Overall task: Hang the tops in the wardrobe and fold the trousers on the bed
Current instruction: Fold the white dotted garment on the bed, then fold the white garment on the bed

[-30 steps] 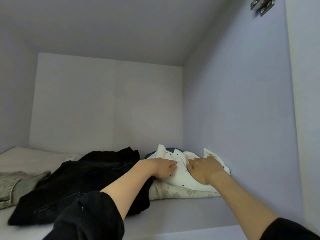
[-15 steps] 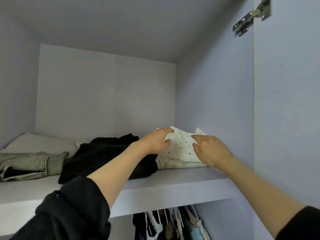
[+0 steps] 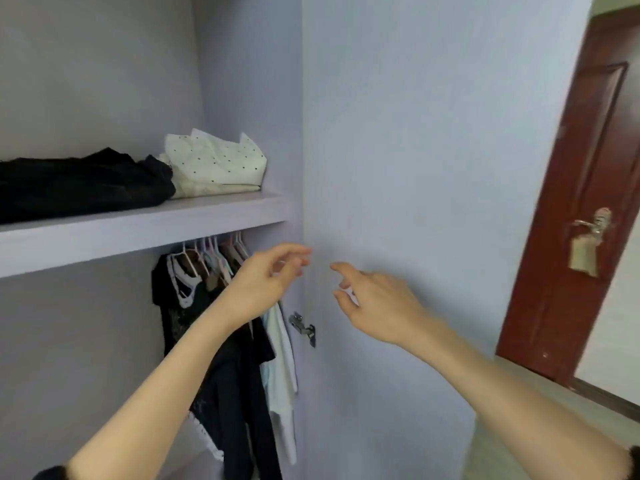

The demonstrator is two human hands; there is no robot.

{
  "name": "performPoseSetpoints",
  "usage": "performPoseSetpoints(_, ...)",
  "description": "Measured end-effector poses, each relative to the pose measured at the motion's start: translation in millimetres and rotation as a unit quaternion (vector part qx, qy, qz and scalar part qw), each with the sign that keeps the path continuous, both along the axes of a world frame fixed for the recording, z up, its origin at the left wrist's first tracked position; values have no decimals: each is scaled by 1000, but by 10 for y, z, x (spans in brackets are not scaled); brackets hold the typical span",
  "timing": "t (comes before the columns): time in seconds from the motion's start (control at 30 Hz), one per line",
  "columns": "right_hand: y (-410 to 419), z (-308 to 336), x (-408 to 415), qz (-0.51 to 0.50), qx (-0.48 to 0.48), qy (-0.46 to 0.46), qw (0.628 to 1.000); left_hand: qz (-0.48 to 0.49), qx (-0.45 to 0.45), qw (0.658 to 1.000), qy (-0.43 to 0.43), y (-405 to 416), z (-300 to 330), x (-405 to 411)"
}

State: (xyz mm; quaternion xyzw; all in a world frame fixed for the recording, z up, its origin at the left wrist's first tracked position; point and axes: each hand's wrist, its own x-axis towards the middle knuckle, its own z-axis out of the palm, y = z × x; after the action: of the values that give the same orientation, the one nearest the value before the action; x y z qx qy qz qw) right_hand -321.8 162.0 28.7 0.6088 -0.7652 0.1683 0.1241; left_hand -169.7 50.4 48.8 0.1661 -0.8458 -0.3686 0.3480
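on the left, a pale lilac wardrobe shelf (image 3: pixel 145 223) carries a heap of crumpled black clothing (image 3: pixel 79 183) and, just to its right and touching it, a folded white garment with small black dots (image 3: pixel 214 164) that lies on another cream folded piece, tucked against the wardrobe's inner right wall. below the shelf, a row of tops on pale plastic hangers (image 3: pixel 211 258) hangs from the rail: a black lace-trimmed top (image 3: pixel 221 375) on the near left of the bunch, then a pale blue and white top (image 3: pixel 282 368) at the right end beside a metal door hinge (image 3: pixel 303 329). the left hand (image 3: pixel 266 282) is raised in front of the hangers, fingers loosely curled and holding nothing. the right hand (image 3: pixel 374 303) is just to its right, apart from it, fingers relaxed and spread, also holding nothing, in front of the open lilac wardrobe door (image 3: pixel 433 150). far right stands a dark red wooden room door (image 3: pixel 568 220) with a metal lever handle (image 3: pixel 594 221).
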Motion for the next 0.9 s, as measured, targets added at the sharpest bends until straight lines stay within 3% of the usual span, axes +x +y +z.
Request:
performPoseSetpoints(0.23, 1883, -682, -591, -72, 109, -140, 981, -159, 55, 982, -83, 1519, -608, -723)
performPoseSetpoints(0.47, 4052, -1053, -1479, -277, 103, -196, 935, -307, 60, 942, -119, 3230, -993, -2094)
performPoseSetpoints(0.7, 5733, -1207, -1844, -446, 59, -270, 851, -456, 77, 870, -169, 4753, -1337, -3334)
performPoseSetpoints(0.9, 6761, -1561, -2024, -569, 19, -314, 760, -579, 49, 783, -223, 5838, -1803, -4281)
